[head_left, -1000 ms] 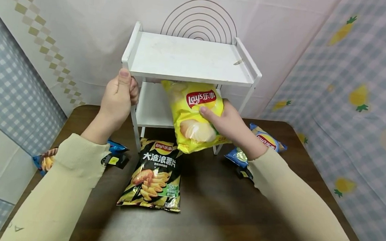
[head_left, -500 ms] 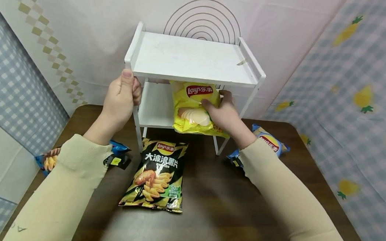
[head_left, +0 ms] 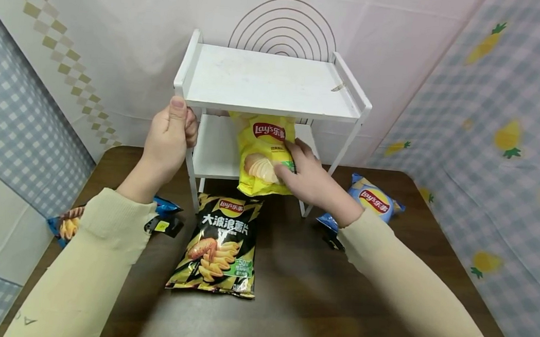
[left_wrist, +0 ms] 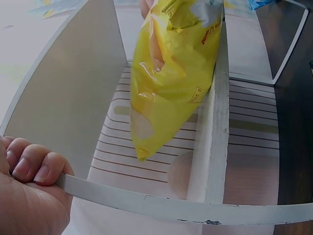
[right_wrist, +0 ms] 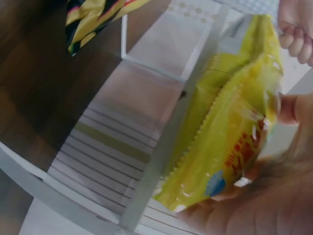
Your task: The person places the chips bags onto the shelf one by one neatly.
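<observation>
In the head view my left hand (head_left: 166,137) grips the front left post of a white two-tier shelf (head_left: 270,81), thumb up under the top board. The left wrist view has those fingers (left_wrist: 32,165) curled round the white post (left_wrist: 146,198). My right hand (head_left: 310,177) holds a yellow Lay's chip bag (head_left: 264,147) from its right side. The bag stands tilted at the lower board (head_left: 217,147), its top reaching under the upper one. From the right wrist, the thumb lies on one face of the bag (right_wrist: 230,132) and fingers on the other.
A black and gold chip bag (head_left: 219,245) lies on the dark table (head_left: 289,303) before the shelf. A blue Lay's bag (head_left: 372,199) lies at the right. Another blue bag (head_left: 69,226) shows at the left, partly behind the left sleeve. Patterned cloth walls surround the table.
The yellow bag has gone from in front of the shelf to the lower board, then shifted slightly left and turned more upright. My left hand keeps its grip on the post.
</observation>
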`<state>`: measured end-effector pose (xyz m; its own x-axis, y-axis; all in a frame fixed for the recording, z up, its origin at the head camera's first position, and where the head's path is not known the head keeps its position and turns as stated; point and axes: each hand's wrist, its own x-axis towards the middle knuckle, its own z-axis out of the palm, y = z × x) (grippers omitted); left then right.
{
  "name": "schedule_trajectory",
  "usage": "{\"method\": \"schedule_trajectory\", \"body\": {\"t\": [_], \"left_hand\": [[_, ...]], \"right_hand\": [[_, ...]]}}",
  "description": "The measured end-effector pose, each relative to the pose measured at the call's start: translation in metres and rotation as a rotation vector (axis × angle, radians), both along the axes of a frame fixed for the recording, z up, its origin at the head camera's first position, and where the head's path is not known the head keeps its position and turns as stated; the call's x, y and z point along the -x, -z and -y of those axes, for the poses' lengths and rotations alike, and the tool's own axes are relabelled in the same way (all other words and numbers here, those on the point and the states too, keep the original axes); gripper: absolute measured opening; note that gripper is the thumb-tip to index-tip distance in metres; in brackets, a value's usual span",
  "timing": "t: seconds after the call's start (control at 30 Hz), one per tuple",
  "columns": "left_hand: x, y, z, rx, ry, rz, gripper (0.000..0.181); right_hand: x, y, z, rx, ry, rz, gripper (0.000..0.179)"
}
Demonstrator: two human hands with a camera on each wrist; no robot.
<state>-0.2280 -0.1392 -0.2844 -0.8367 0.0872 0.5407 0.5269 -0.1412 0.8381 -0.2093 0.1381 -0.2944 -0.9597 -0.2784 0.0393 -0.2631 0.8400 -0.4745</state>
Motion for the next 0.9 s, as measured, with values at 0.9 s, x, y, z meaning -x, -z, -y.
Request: {"method": "schedule_trajectory", "body": {"t": [0.9], "left_hand": [[0.0,0.001,-0.002,-0.011,-0.01,-0.012,0.05]], "right_hand": [[0.033,0.013,0.047,0.116,-0.007,0.032,0.078]]}}
